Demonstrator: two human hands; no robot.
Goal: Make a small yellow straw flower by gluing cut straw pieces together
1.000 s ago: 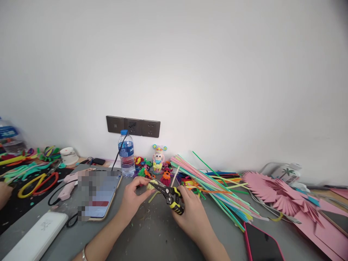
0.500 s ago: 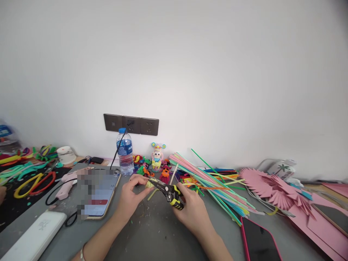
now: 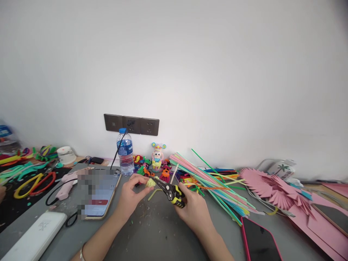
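Left hand [image 3: 133, 197] in a fingertip pinch, right hand [image 3: 193, 210] curled, forearms [image 3: 104, 230] angled inward

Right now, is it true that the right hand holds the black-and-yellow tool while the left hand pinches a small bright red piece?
Not quite: the small piece is pale yellow, not bright red, as the head view shows. The rest stands: the right hand holds the black-and-yellow tool while the left hand pinches that piece.
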